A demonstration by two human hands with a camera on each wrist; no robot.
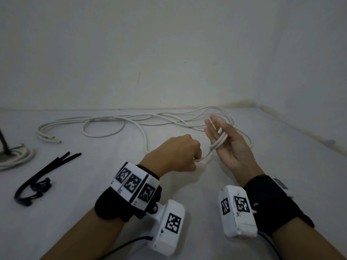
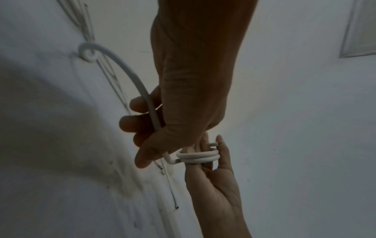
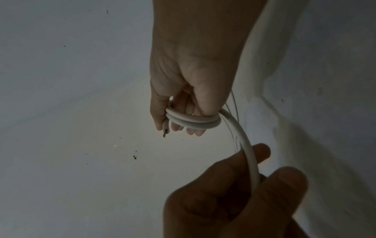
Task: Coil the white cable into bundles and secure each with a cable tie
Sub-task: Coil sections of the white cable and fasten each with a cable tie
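A big white table holds a long white cable that lies in loose loops at the back, with black cable ties on the left. The right hand is held open, fingers straight, with two small turns of cable wound around them. The left hand is curled tight on the cable just beside it.

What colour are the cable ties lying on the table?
Black; the cable ties show best in the head view.

The white cable sprawls in loose loops toward twelve o'clock — one end wound twice around straight fingers; black cable ties lie at nine o'clock.
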